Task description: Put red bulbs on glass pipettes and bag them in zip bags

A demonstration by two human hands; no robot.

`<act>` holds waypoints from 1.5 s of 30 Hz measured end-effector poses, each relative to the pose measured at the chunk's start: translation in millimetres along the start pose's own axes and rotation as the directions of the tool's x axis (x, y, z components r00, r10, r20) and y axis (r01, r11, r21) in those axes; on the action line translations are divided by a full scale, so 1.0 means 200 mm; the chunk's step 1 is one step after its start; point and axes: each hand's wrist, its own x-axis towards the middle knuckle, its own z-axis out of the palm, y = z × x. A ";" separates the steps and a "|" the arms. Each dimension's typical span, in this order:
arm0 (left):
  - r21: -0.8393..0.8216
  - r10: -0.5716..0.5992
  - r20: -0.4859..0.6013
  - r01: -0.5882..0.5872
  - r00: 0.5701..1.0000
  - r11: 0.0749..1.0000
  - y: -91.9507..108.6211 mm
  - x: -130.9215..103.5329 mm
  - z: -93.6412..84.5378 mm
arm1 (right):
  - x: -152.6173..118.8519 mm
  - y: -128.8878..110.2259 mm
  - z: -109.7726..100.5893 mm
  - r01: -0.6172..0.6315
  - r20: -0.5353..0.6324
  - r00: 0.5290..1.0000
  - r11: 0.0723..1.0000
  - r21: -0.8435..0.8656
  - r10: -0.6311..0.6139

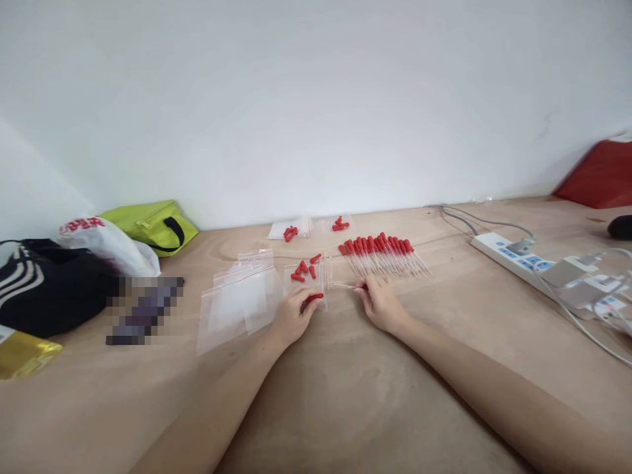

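Pinched in the fingers of my left hand (295,317) is a red rubber bulb (315,297), pointing right. My right hand (379,303), also closed, grips one end of a thin clear tube (344,286), whose free end points left toward the bulb. The bulb and the tube are apart. Just beyond my left hand, several loose red bulbs (303,267) lie on a clear bag, with a few thin tubes (326,266) to their right. Beyond my right hand stretches a row of droppers (380,253), clear tubes with red bulbs on their far ends.
Overlapping zip bags (237,299) lie left of my left hand. More red bulbs (291,233) rest on bags near the wall. A power strip (523,260) with chargers and cables stands right. A green bag (153,227), a white plastic bag (108,243) and a black bag (49,289) sit left.
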 end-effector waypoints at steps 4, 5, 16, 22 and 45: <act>0.033 0.070 -0.006 -0.070 0.998 0.997 0.00 0.00 0.00 | -0.01 0.01 0.01 0.051 0.020 0.998 0.981 0.188 -0.055; 0.040 0.079 -0.005 -0.079 0.997 0.996 0.00 0.00 0.00 | -0.01 0.01 0.01 0.059 0.024 0.998 0.978 0.202 -0.065; 0.044 0.125 0.046 -0.127 0.991 0.991 0.01 0.00 -0.01 | 0.01 -0.04 -0.03 0.090 0.133 0.983 0.963 0.254 -0.127; 0.027 0.212 0.116 -0.216 0.970 0.976 0.01 -0.01 -0.01 | 0.02 -0.05 -0.05 0.111 0.142 0.978 0.959 0.259 -0.152; 0.127 0.219 0.099 -0.231 0.971 0.965 -0.01 -0.04 0.02 | 0.01 -0.09 -0.08 0.160 0.226 0.957 0.979 0.123 -0.185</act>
